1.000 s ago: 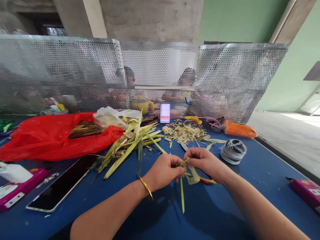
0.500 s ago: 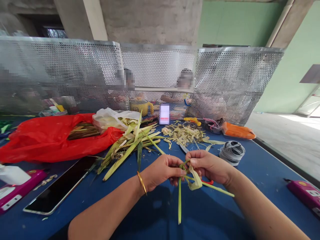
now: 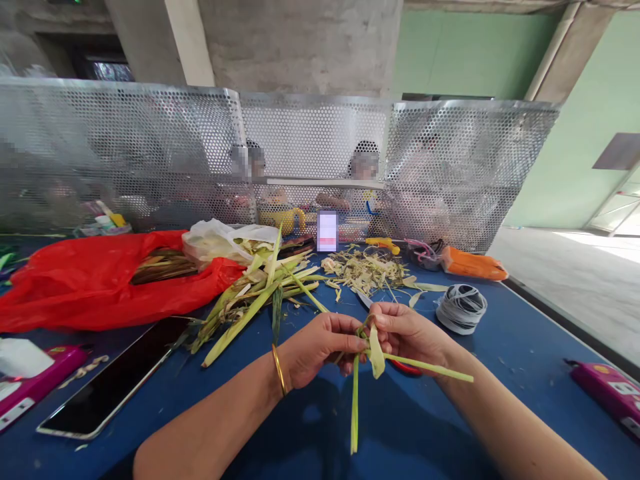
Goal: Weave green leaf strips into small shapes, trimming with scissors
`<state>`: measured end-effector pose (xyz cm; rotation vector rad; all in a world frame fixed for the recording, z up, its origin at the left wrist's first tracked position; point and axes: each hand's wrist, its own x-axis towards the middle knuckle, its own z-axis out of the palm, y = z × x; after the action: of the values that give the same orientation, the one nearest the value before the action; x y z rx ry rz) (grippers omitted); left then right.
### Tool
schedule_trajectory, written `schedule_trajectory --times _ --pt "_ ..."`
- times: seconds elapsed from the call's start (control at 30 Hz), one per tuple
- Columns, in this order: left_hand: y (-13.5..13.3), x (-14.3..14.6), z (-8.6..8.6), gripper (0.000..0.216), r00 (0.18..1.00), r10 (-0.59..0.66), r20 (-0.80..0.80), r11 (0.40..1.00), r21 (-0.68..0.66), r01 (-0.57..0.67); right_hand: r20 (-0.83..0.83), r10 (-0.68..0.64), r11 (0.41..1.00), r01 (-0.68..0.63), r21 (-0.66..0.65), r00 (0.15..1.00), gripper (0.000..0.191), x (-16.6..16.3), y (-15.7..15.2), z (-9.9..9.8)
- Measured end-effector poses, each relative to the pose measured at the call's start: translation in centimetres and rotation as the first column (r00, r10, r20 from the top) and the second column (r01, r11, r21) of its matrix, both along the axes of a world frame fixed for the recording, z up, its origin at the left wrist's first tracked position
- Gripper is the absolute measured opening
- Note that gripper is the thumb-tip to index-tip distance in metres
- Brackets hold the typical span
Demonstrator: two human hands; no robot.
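My left hand (image 3: 327, 343), with a gold bangle (image 3: 279, 370) on its wrist, is closed in a pinch on a small knotted bundle of pale green leaf strips (image 3: 376, 353). From the other side the fingertips of my right hand (image 3: 407, 330) grip a folded strip at the top of the same bundle. One strip end hangs straight down, another points out to the right, and a broad pale piece droops between the hands. Beneath my right hand lie scissors, their red handle (image 3: 406, 367) partly covered and a blade (image 3: 364, 299) showing beyond.
Long leaves (image 3: 245, 320) lie left of centre beside a red plastic bag (image 3: 90, 273) and a dark phone (image 3: 120, 380). Leaf scraps (image 3: 367, 269) are heaped ahead. Grey yarn (image 3: 461, 309) sits right, a purple power strip (image 3: 605, 393) farther right. A perforated metal screen (image 3: 315, 137) stands behind.
The broad pale piece has turned and now hangs narrower beneath my right fingertips. The strip pointing right has swung slightly upward. Both hands still grip the bundle, and the view has shifted a little.
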<state>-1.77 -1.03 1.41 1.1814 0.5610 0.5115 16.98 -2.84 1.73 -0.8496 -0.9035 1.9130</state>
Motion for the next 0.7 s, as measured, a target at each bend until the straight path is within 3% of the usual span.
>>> schedule_trajectory --times 0.33,0.7 --pt "0.3 -0.2 -0.1 0.020 0.992 0.004 0.126 0.973 -0.227 0.025 -0.059 -0.073 0.994 0.078 0.078 0.996 0.035 -0.6 0.2 -0.5" --pt "0.3 -0.1 -0.4 0.017 0.986 0.002 0.165 0.980 -0.198 0.031 -0.089 -0.142 0.990 0.141 -0.012 0.986 0.027 -0.9 0.6 -1.8"
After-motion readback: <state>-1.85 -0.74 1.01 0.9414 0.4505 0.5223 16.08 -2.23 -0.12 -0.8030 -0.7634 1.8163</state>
